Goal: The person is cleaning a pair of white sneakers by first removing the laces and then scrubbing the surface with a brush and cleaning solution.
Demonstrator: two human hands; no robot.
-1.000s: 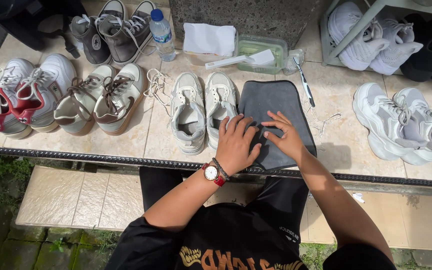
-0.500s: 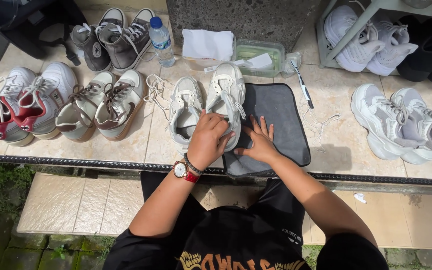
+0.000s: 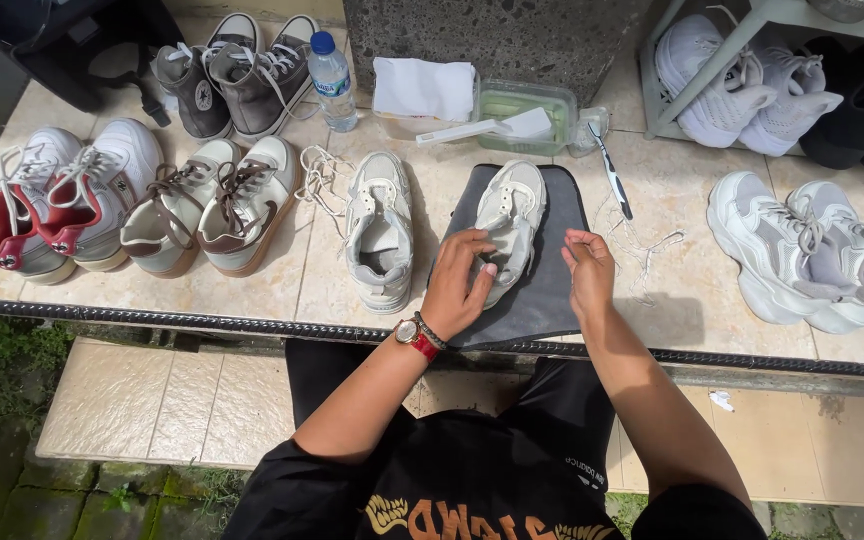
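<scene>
Near the middle of the frame, the left hand (image 3: pixel 462 280) grasps the heel end of a pale grey sneaker (image 3: pixel 510 222) that lies on a dark grey mat (image 3: pixel 562 290). The right hand (image 3: pixel 589 268) hovers just right of the shoe over the mat's edge, fingers loosely curled and holding nothing that shows. The matching sneaker (image 3: pixel 380 232) sits left of the mat, a toothbrush (image 3: pixel 612 178) to its upper right.

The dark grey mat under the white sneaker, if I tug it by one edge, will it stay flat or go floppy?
Probably floppy: the dark grey mat looks thin and lies flush on the tiled ledge. The white sneaker resting on it, with the left hand gripping that shoe, would likely pin it, so it may bunch rather than slide.
</scene>
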